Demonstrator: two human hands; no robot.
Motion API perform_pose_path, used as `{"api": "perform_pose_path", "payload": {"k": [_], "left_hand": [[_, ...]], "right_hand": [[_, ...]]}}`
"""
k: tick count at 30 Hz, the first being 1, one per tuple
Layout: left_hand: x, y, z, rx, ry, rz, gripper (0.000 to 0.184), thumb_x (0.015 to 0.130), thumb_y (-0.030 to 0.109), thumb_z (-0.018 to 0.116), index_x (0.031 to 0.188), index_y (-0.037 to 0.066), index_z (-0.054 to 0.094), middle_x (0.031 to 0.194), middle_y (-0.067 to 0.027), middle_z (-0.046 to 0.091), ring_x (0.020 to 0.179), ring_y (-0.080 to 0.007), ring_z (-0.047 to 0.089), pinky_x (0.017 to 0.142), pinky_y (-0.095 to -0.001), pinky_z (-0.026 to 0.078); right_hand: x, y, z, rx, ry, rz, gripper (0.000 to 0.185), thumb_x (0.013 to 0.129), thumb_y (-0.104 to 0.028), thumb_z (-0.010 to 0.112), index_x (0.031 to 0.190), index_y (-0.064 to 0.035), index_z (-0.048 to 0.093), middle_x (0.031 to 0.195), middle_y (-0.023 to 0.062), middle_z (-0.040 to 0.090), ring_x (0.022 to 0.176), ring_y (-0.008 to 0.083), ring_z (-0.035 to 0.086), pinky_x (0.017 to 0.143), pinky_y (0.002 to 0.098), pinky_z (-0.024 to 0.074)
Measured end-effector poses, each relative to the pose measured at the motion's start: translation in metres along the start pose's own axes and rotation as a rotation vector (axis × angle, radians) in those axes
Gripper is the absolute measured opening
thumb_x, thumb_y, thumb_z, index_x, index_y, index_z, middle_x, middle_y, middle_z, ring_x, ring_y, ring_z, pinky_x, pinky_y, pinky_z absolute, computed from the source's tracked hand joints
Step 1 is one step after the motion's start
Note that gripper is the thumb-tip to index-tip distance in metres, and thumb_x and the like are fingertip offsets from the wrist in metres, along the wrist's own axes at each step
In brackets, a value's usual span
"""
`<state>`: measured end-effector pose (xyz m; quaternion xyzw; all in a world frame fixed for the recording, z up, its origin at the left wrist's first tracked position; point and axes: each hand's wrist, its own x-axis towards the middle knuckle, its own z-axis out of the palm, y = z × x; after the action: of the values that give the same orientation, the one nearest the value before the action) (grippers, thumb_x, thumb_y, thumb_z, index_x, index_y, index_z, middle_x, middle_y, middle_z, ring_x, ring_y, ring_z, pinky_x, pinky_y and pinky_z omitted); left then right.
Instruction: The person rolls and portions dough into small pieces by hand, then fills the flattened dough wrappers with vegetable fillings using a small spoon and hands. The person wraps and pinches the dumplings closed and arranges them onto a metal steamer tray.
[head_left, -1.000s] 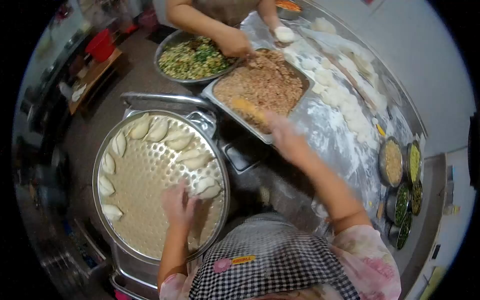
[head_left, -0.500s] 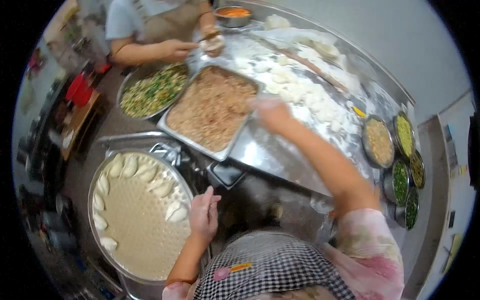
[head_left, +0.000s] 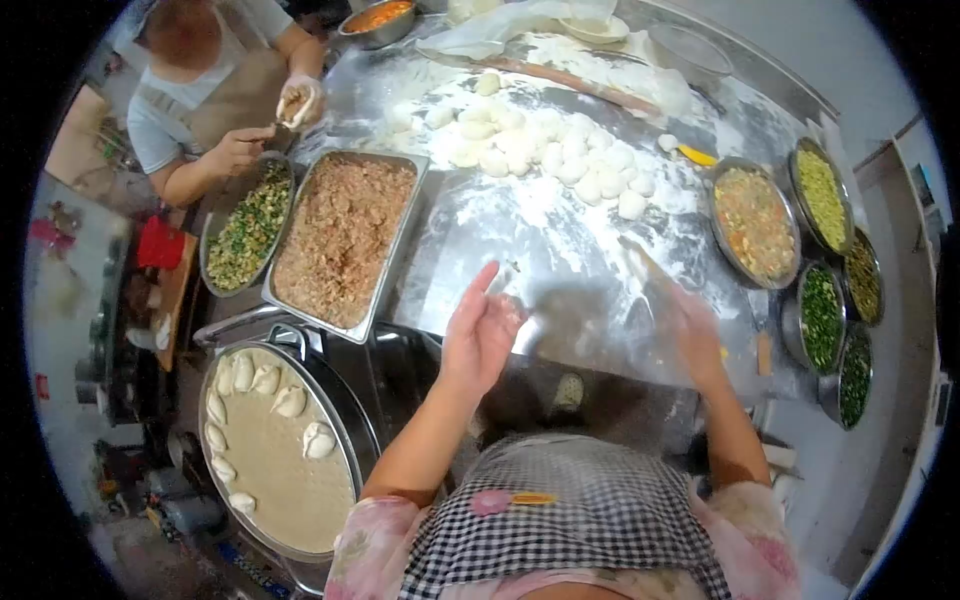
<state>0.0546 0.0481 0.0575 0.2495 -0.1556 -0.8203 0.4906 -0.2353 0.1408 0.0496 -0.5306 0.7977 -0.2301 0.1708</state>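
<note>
Left hand (head_left: pixel 484 335) near frame centre, fingers apart, palm bare. Right hand (head_left: pixel 685 325) right of centre, blurred, fingers pointing up-left; cannot tell if gripping anything. Dough pieces (head_left: pixel 574 168) in upper middle of frame, near right fingertips, well apart from left hand. Meat filling (head_left: pixel 345 230) left, beyond left hand. Dumplings (head_left: pixel 319 440) lower left.

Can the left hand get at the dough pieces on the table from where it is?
Probably yes, with a forward stretch. The left hand is open and looks empty, and mostly flour-dusted tabletop lies between it and the dough pieces. The filling tray sits off to the left.
</note>
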Motion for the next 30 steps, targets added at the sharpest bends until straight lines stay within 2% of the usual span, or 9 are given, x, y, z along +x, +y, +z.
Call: {"api": "perform_pose_path", "payload": {"k": [5, 8, 10, 14, 16, 18, 20, 22, 30], "left_hand": [[0.047, 0.047, 0.019, 0.389, 0.028, 0.26, 0.054, 0.085, 0.014, 0.053, 0.135, 0.004, 0.036, 0.082, -0.0026, 0.056, 0.067, -0.0108, 0.052, 0.07, -0.0282, 0.048], [0.08, 0.117, 0.009, 1.046, 0.277, 0.935, 0.058, 0.073, -0.006, 0.049, 0.13, 0.005, 0.046, 0.086, -0.0005, 0.053, 0.057, -0.0047, 0.04, 0.048, -0.0178, 0.034], [0.087, 0.167, 0.0, 1.286, 0.402, 0.948, 0.058, 0.074, -0.006, 0.049, 0.131, 0.005, 0.046, 0.089, -0.0019, 0.053, 0.062, -0.003, 0.04, 0.051, -0.0181, 0.035], [0.111, 0.203, -0.072, 2.167, 0.6, 0.281, 0.076, 0.07, 0.008, 0.061, 0.14, 0.01, 0.031, 0.134, -0.0296, 0.035, 0.118, -0.0397, 0.043, 0.098, -0.0378, 0.038], [0.12, 0.183, -0.044, 2.362, 0.425, 0.489, 0.077, 0.07, 0.011, 0.065, 0.14, 0.011, 0.032, 0.135, -0.028, 0.035, 0.123, -0.0388, 0.04, 0.101, -0.0388, 0.035], [0.129, 0.137, -0.007, 2.425, 0.067, 0.855, 0.074, 0.071, 0.014, 0.068, 0.138, 0.012, 0.036, 0.134, -0.0242, 0.039, 0.121, -0.0368, 0.042, 0.102, -0.0396, 0.035], [0.148, 0.074, 0.024, 2.151, -0.264, 0.592, 0.065, 0.071, 0.012, 0.071, 0.13, 0.005, 0.044, 0.128, -0.0208, 0.045, 0.112, -0.0321, 0.049, 0.087, -0.0353, 0.047], [0.164, 0.005, 0.059, 1.995, -0.23, 0.288, 0.057, 0.071, 0.016, 0.073, 0.123, 0.006, 0.05, 0.125, -0.0163, 0.048, 0.105, -0.0283, 0.054, 0.083, -0.0347, 0.049], [0.27, -0.111, 0.041, 2.17, -0.145, 0.439, 0.034, 0.067, 0.016, 0.069, 0.098, 0.004, 0.058, 0.109, -0.0173, 0.051, 0.089, -0.0296, 0.056, 0.078, -0.0379, 0.047]], "right_hand": [[-0.041, 0.082, -0.024, 0.149, 0.118, 0.163, 0.034, 0.085, -0.007, 0.053, 0.119, -0.0008, 0.056, 0.113, 0.0184, 0.061, 0.108, 0.0274, 0.056, 0.092, 0.0317, 0.0395], [-0.049, 0.109, -0.022, 0.261, 0.116, 0.224, 0.033, 0.088, -0.008, 0.051, 0.119, 0.0011, 0.056, 0.116, 0.017, 0.06, 0.109, 0.0251, 0.056, 0.093, 0.0313, 0.0393], [-0.051, 0.106, -0.024, 0.2, 0.088, 0.235, 0.034, 0.087, -0.008, 0.051, 0.12, -0.002, 0.056, 0.114, 0.0179, 0.06, 0.105, 0.0268, 0.057, 0.092, 0.0319, 0.0407], [-0.064, 0.124, -0.018, 0.219, 0.113, 0.219, 0.033, 0.088, -0.007, 0.051, 0.121, -0.0033, 0.056, 0.113, 0.0191, 0.06, 0.103, 0.0263, 0.058, 0.091, 0.0313, 0.042], [-0.063, 0.13, -0.014, 0.315, 0.13, 0.229, 0.033, 0.088, -0.006, 0.052, 0.12, -0.004, 0.056, 0.115, 0.0194, 0.059, 0.103, 0.0262, 0.058, 0.09, 0.0311, 0.0424], [-0.07, 0.133, -0.019, 0.309, 0.121, 0.268, 0.032, 0.088, -0.006, 0.053, 0.119, -0.0039, 0.057, 0.116, 0.0196, 0.059, 0.102, 0.0262, 0.059, 0.089, 0.0307, 0.0428], [-0.068, 0.13, -0.025, 0.226, 0.105, 0.312, 0.031, 0.088, -0.006, 0.053, 0.118, -0.003, 0.057, 0.116, 0.0198, 0.059, 0.101, 0.0263, 0.059, 0.088, 0.0301, 0.0433], [-0.071, 0.116, -0.037, 0.268, 0.143, 0.26, 0.03, 0.088, -0.006, 0.053, 0.117, -0.0023, 0.057, 0.113, 0.0187, 0.06, 0.098, 0.0254, 0.06, 0.086, 0.0303, 0.0441], [-0.095, 0.126, -0.053, 0.319, 0.168, 0.226, 0.03, 0.089, -0.008, 0.052, 0.117, -0.0024, 0.058, 0.091, 0.0177, 0.062, 0.079, 0.0227, 0.059, 0.076, 0.0303, 0.0457]]}}
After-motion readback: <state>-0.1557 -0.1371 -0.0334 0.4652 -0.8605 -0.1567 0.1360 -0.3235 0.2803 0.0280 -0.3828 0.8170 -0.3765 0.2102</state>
